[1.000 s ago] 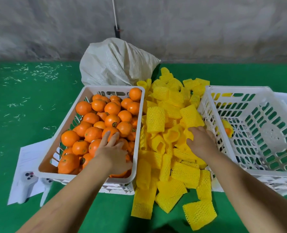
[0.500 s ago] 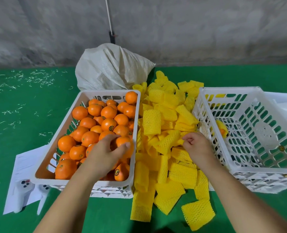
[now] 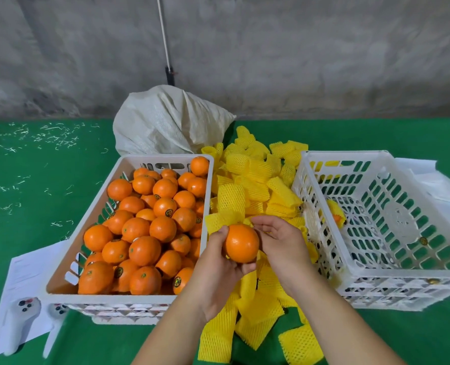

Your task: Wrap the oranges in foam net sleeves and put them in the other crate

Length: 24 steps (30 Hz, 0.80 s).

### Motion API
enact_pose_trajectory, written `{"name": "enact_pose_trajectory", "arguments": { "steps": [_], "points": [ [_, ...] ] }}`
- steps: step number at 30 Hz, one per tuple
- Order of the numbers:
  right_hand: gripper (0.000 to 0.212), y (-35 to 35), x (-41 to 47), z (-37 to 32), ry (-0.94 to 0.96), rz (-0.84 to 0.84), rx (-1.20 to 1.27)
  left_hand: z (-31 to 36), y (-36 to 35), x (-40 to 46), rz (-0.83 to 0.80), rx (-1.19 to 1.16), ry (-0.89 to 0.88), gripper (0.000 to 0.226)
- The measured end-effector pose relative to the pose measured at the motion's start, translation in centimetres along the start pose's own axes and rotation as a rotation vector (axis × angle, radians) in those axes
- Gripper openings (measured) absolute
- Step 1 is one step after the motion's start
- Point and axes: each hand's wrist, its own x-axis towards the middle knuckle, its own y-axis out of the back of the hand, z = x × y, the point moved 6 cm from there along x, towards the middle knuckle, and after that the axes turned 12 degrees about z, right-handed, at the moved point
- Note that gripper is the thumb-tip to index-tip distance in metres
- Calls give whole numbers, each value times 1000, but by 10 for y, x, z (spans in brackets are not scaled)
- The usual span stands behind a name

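My left hand grips one bare orange above the pile of yellow foam net sleeves. My right hand is right beside the orange, its fingertips pinching a yellow sleeve that sticks out to the upper left behind the fruit. The white crate on the left is heaped with oranges. The white crate on the right holds one sleeved orange against its left wall.
A white woven sack lies behind the crates against a grey wall. Papers and two white handheld controllers sit at the left crate's near corner. More white paper lies beyond the right crate. Everything rests on green cloth.
My left hand lifted an orange out of the left crate and carried it right, over the sleeves. My right hand rose from the pile with a sleeve and met the orange.
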Motion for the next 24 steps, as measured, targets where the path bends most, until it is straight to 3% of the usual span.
{"name": "enact_pose_trajectory", "arguments": {
  "steps": [3, 10, 15, 18, 20, 24],
  "points": [
    [22, 2, -2, -4, -4, 6, -42, 2, 5, -2, -29, 30, -8, 62],
    [18, 8, -12, -13, 191, 85, -57, 6, 20, 1, 75, 257, -275, 65],
    [24, 1, -17, -21, 186, -105, -95, 11, 23, -3, 83, 242, -303, 65],
    [21, 5, -14, -26, 246, -100, -265, 13, 20, -8, 17, 147, -278, 64],
    [32, 6, -18, -24, 311, -56, -390, 13, 13, -13, -74, 131, -271, 75],
    [39, 6, -26, -16, 263, 2, -160, 18, 9, -16, -104, 251, -358, 80]
  ]
}}
